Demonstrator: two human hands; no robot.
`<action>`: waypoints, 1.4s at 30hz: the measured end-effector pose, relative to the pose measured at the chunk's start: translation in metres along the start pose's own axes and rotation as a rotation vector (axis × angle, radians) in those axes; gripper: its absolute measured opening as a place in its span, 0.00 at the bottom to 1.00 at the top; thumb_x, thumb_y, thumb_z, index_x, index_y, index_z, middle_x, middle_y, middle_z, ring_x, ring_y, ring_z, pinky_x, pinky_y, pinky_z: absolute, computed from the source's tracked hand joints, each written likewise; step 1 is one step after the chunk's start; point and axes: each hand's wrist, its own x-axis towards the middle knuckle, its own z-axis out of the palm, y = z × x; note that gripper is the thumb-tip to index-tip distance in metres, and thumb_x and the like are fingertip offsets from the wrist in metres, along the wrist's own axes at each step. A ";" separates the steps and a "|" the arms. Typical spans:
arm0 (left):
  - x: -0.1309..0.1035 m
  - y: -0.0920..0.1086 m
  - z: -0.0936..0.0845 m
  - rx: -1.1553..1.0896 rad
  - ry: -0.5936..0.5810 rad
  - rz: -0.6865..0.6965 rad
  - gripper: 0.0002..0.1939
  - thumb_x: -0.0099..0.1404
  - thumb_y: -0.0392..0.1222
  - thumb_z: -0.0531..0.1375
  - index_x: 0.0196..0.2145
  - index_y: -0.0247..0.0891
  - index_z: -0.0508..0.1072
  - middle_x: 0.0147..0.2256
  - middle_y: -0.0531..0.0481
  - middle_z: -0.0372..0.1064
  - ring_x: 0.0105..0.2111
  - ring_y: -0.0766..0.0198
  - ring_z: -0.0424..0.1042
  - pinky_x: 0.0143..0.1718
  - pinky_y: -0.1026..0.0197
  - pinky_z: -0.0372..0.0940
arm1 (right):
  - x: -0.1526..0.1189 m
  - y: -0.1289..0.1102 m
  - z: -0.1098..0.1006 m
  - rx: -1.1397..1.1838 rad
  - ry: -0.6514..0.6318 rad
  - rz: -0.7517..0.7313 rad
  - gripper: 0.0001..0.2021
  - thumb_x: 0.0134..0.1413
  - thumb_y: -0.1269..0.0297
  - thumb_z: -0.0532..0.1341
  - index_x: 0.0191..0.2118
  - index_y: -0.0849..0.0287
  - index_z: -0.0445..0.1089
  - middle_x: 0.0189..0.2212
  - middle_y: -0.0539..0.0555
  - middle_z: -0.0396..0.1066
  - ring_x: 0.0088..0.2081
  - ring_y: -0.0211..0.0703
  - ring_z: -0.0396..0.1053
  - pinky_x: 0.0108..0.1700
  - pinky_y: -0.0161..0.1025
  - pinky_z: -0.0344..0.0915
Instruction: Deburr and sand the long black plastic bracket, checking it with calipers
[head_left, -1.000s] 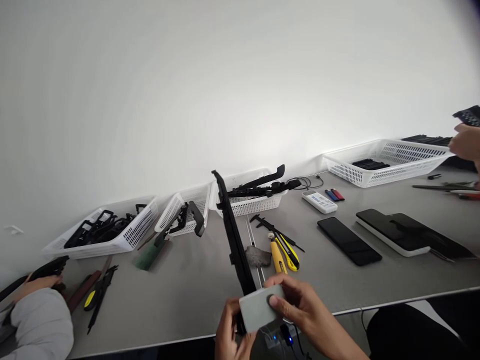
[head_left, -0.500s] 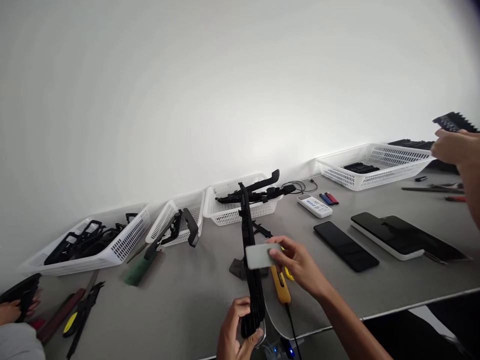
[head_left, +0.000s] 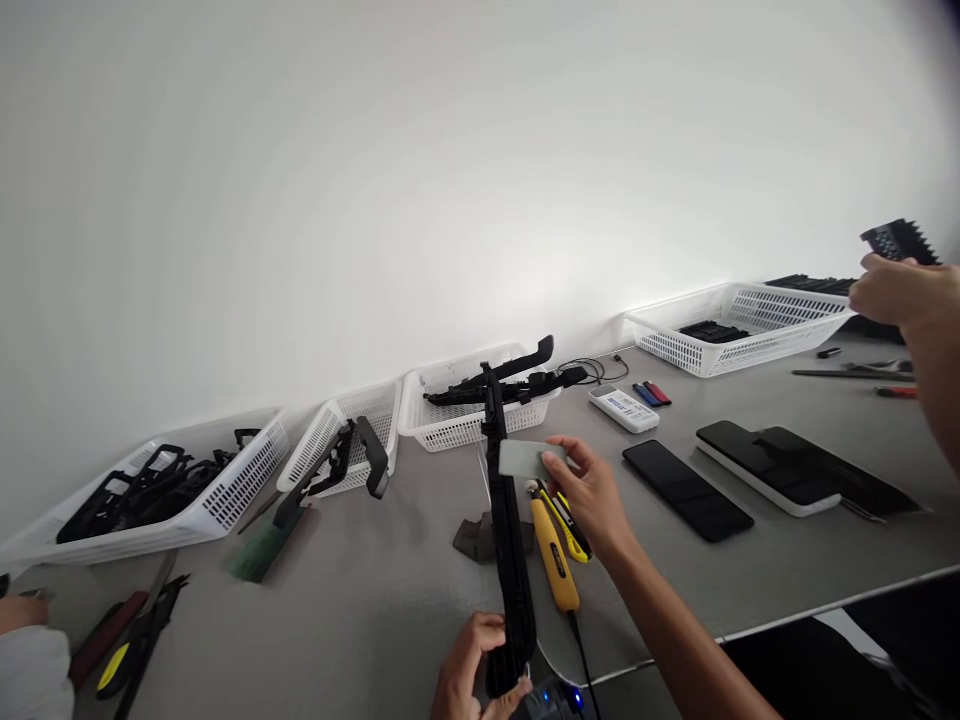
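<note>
My left hand (head_left: 476, 668) grips the lower end of a long, narrow black plastic part (head_left: 510, 540) near the table's front edge. The part stands tilted, its far end reaching up before a white basket. Between the thumb and fingers of my right hand (head_left: 589, 490) is a pale grey rectangular pad (head_left: 523, 459). Its left end lies against or just in front of the part's upper half; contact is unclear. Just below my right hand lie a yellow corded tool (head_left: 555, 560) and a yellow utility knife (head_left: 568, 525). A dark grey cloth-like piece (head_left: 472, 538) rests behind the part.
White baskets with black parts stand along the wall, including a left basket (head_left: 247, 480) and a right basket (head_left: 675, 350). Phones (head_left: 690, 490) lie to the right. A co-worker's hand (head_left: 900, 290) holds a black part at right; another person's sleeve (head_left: 37, 670) is at left.
My right hand has moved the pad up along the black part, away from me. The co-worker's hand at left has shifted, and its black part is now mostly out of view.
</note>
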 end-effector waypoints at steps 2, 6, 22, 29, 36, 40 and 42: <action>0.000 0.000 0.000 0.004 0.006 0.005 0.20 0.68 0.63 0.66 0.41 0.42 0.78 0.41 0.44 0.79 0.35 0.59 0.78 0.39 0.60 0.72 | 0.004 -0.002 -0.001 0.004 -0.027 -0.016 0.32 0.51 0.33 0.70 0.47 0.58 0.73 0.32 0.51 0.73 0.26 0.40 0.68 0.29 0.39 0.68; 0.001 0.002 0.002 0.021 0.006 0.004 0.23 0.67 0.65 0.66 0.40 0.42 0.79 0.40 0.43 0.79 0.37 0.56 0.79 0.40 0.59 0.73 | 0.007 -0.006 -0.005 0.008 0.098 -0.046 0.33 0.50 0.34 0.71 0.48 0.58 0.73 0.32 0.51 0.72 0.26 0.39 0.66 0.29 0.38 0.66; 0.005 0.013 0.000 -0.245 0.140 -0.306 0.17 0.65 0.58 0.67 0.39 0.43 0.70 0.30 0.52 0.73 0.27 0.60 0.73 0.32 0.61 0.69 | -0.120 0.023 0.005 -0.164 -0.247 0.089 0.24 0.61 0.38 0.67 0.45 0.56 0.77 0.26 0.51 0.68 0.27 0.43 0.63 0.29 0.37 0.60; 0.008 0.022 -0.016 -0.696 0.083 -0.525 0.40 0.58 0.61 0.74 0.62 0.44 0.71 0.39 0.43 0.81 0.32 0.51 0.81 0.36 0.52 0.74 | -0.128 0.028 0.005 -0.092 -0.334 0.213 0.29 0.59 0.34 0.66 0.48 0.57 0.76 0.25 0.50 0.68 0.26 0.43 0.64 0.28 0.37 0.59; 0.011 0.018 -0.022 -0.775 0.100 -0.551 0.35 0.63 0.64 0.71 0.59 0.41 0.75 0.40 0.41 0.80 0.32 0.56 0.79 0.36 0.56 0.71 | -0.111 0.026 0.000 -0.258 -0.291 0.107 0.25 0.59 0.38 0.65 0.45 0.58 0.79 0.25 0.51 0.69 0.26 0.43 0.63 0.29 0.37 0.59; 0.014 0.020 -0.019 -0.679 0.100 -0.582 0.41 0.64 0.65 0.70 0.67 0.41 0.69 0.46 0.35 0.80 0.32 0.55 0.80 0.36 0.54 0.72 | -0.084 0.013 -0.012 -0.237 0.059 0.136 0.30 0.57 0.36 0.66 0.50 0.60 0.76 0.19 0.47 0.65 0.22 0.42 0.61 0.25 0.36 0.56; 0.015 0.021 -0.020 -0.643 0.030 -0.548 0.47 0.63 0.65 0.71 0.71 0.40 0.66 0.45 0.35 0.81 0.33 0.53 0.80 0.37 0.53 0.72 | -0.061 0.002 -0.016 -0.129 0.076 0.075 0.29 0.58 0.38 0.67 0.52 0.59 0.74 0.21 0.47 0.67 0.23 0.42 0.65 0.26 0.36 0.61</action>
